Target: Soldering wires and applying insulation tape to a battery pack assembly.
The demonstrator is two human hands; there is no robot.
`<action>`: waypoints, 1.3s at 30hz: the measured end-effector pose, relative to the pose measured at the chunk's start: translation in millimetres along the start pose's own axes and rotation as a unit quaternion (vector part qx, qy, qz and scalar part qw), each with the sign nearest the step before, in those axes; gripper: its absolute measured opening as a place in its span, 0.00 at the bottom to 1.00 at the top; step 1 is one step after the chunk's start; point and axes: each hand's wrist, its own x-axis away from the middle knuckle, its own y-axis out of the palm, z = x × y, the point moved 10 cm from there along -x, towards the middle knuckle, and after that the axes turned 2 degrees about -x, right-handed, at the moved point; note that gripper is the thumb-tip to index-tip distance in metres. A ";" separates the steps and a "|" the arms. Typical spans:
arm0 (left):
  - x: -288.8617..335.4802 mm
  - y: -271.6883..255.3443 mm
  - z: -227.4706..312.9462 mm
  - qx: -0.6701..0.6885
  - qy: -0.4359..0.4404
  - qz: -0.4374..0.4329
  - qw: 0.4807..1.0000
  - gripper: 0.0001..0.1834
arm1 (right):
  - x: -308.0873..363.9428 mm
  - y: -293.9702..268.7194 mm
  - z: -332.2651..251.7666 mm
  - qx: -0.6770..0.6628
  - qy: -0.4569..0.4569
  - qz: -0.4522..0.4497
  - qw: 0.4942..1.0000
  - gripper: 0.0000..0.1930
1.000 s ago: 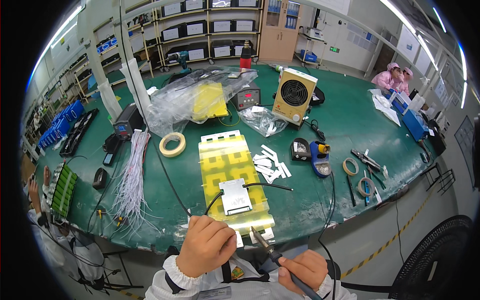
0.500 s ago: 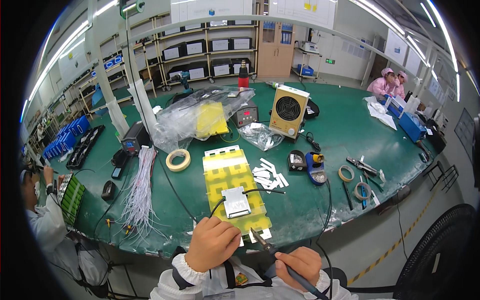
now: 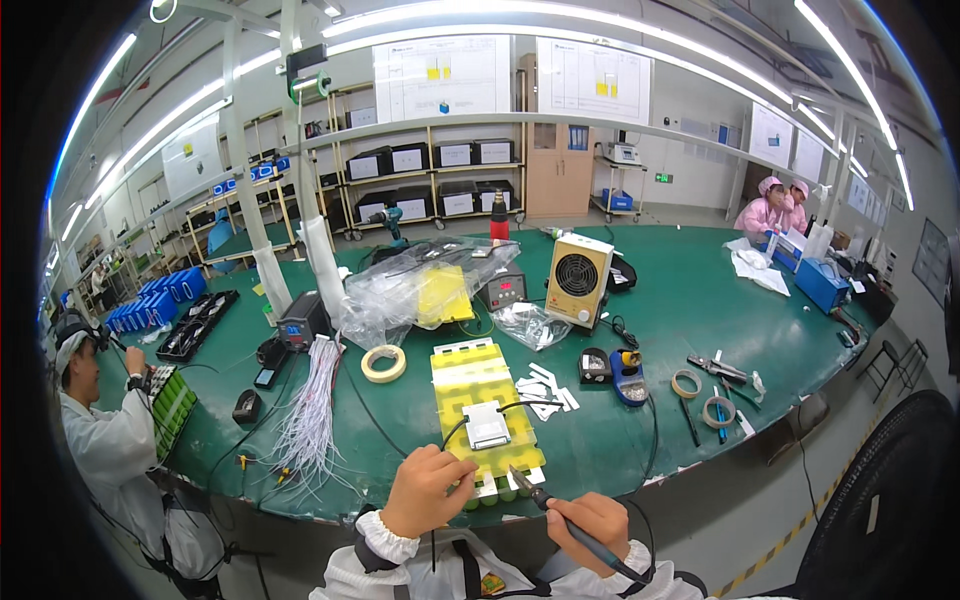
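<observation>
Hands work at the near edge of a green workbench (image 3: 700, 330), over a yellow-wrapped battery pack (image 3: 478, 385) that lies lengthwise in front of the person. The left hand (image 3: 428, 490) rests at the pack's near end, fingers curled down onto the row of green cells (image 3: 500, 490) showing there; whether it pinches anything is hidden. The right hand (image 3: 590, 525) is clenched around the handle of a soldering iron (image 3: 560, 515), whose tip points up and left to the pack's near right corner. A small white circuit board (image 3: 487, 425) sits on top of the pack, with a black cable (image 3: 500, 408) arching over it. Just right of the pack lie loose white strips (image 3: 545, 385); left of it are a roll of tape (image 3: 384, 363) and a bundle of white wires (image 3: 310, 410). Further back stand a beige fan unit (image 3: 578, 280) and a clear plastic bag (image 3: 420, 290). Another person in white (image 3: 110, 440) works at the far left.
</observation>
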 end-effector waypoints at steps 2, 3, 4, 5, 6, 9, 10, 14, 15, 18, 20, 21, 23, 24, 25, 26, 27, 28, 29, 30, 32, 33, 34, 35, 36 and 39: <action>1.3 3.0 -5.0 0.025 -0.012 -0.001 1.000 0.06 | 0.0 0.6 -0.6 -0.001 0.005 0.002 1.000 0.07; 1.3 5.2 -8.6 0.052 -0.025 -0.006 0.998 0.06 | 0.2 0.8 0.8 -0.002 0.015 0.004 1.000 0.07; 0.4 5.2 -8.5 0.051 -0.025 -0.003 0.998 0.06 | 0.3 0.8 -0.2 -0.002 0.012 0.003 1.000 0.07; -0.5 5.4 -7.3 0.063 -0.020 0.001 0.998 0.06 | 0.6 0.5 0.5 -0.002 0.017 0.004 1.000 0.07; -1.2 5.7 -6.7 0.075 -0.016 0.005 0.997 0.06 | 0.9 0.4 1.3 -0.002 0.021 0.005 1.000 0.07; -1.4 11.1 -10.1 0.081 -0.009 0.003 0.997 0.06 | 0.8 1.2 3.0 -0.005 0.027 0.002 1.000 0.06; -2.0 11.7 -10.2 0.081 -0.008 0.006 0.997 0.06 | 0.9 0.8 2.4 -0.004 0.025 0.002 1.000 0.06; -3.7 18.7 -10.2 0.081 -0.009 -0.010 0.997 0.06 | -3.5 0.7 -2.1 0.008 0.024 0.005 1.000 0.06; -4.0 21.9 -11.4 0.085 -0.015 -0.019 0.996 0.06 | -5.3 0.0 -4.1 0.015 0.020 0.009 1.000 0.06; -2.3 26.8 -13.8 0.089 -0.014 -0.016 0.996 0.05 | -5.8 -0.4 -4.7 0.011 0.017 0.004 1.000 0.06; -3.4 29.8 -13.1 0.089 -0.013 -0.021 0.996 0.05 | -6.0 -1.0 -5.3 0.012 0.026 0.002 1.000 0.06; -4.1 31.6 -12.7 0.090 -0.014 -0.027 0.996 0.05 | -6.1 -0.6 -4.2 0.013 0.034 0.000 0.999 0.06; -5.7 34.1 -10.6 0.091 -0.009 -0.032 0.995 0.05 | -5.5 -1.0 -4.0 0.009 0.030 0.004 1.000 0.06; -6.1 36.3 -9.8 0.092 -0.007 -0.038 0.995 0.05 | -5.5 -1.2 -4.1 0.004 0.026 0.005 1.000 0.06; -5.5 36.4 -8.9 0.090 -0.004 -0.037 0.995 0.05 | -6.3 -2.5 -5.3 0.004 0.023 0.008 1.000 0.06; -4.3 37.2 -8.4 0.084 -0.001 -0.038 0.996 0.05 | -7.1 -5.5 -14.0 -0.012 -0.013 0.017 1.000 0.05; -4.8 37.4 -7.9 0.077 0.001 -0.040 0.996 0.04 | -7.3 -8.1 -21.9 -0.028 -0.049 0.026 0.998 0.04; -5.7 38.2 -7.4 0.077 0.002 -0.042 0.996 0.04 | -6.2 -7.5 -21.5 -0.027 -0.048 0.027 0.998 0.04; -7.1 39.0 -6.2 0.077 0.007 -0.043 0.996 0.04 | -5.8 -3.8 -13.4 -0.012 -0.010 0.019 1.000 0.05; -8.0 39.7 -4.9 0.077 0.012 -0.044 0.996 0.04 | -4.7 -1.5 -5.7 0.002 0.027 0.010 1.000 0.06; -9.7 40.6 -3.2 0.076 0.013 -0.046 0.996 0.04 | -8.0 -3.6 -8.4 0.002 0.031 0.005 1.000 0.06; -9.8 41.1 -2.5 0.076 0.013 -0.048 0.996 0.04 | -8.8 -3.6 -9.1 0.002 0.034 -0.002 0.999 0.06; -10.4 41.1 -3.2 0.074 0.014 -0.048 0.996 0.04 | -9.4 -3.5 -8.4 0.001 0.034 -0.001 0.999 0.06; -10.2 41.4 -4.2 0.071 0.015 -0.050 0.996 0.04 | -9.9 -3.2 -7.5 0.000 0.031 0.001 1.000 0.06; -10.3 41.6 -4.9 0.069 0.015 -0.052 0.996 0.04 | -10.4 -3.1 -6.8 0.000 0.029 0.002 1.000 0.05; -11.2 41.7 -7.3 0.069 0.007 -0.053 0.996 0.04 | -12.0 -3.3 -4.5 -0.005 0.036 -0.001 0.999 0.05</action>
